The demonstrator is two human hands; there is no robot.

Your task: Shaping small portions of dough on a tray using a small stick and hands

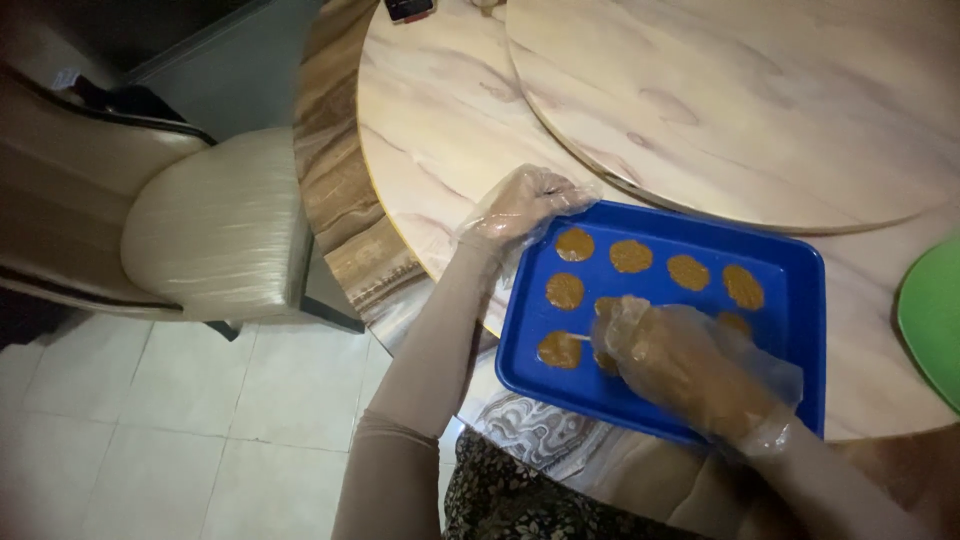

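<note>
A blue tray (800, 330) is seen lying flat on the marble-patterned worktop (440, 130), near its curved edge, and is taken here as the landmark. On the tray, flat brown dough rounds (631, 256) are laid in rows, each apart from its neighbours. The left hand (520, 205), covered by a loose clear plastic glove, is rested on the tray's far left corner, fingers curled over the rim; the tray appears to be steadied rather than lifted. The right hand (665, 355), also gloved, is held over the tray's near middle, its grip closed around what looks like a thin pale stick (578, 337), the tip of which points at the round in the near left corner (560, 350); how tightly it is pinched cannot be told. The rounds are judged soft, light, sticky and easily dented, so edges or underside would be the safer places to take hold. The tray is judged stiff and light, best gripped at its raised rim. A green plate (935, 320) lies right of the tray, a cream chair (215, 225) well to its left.
</note>
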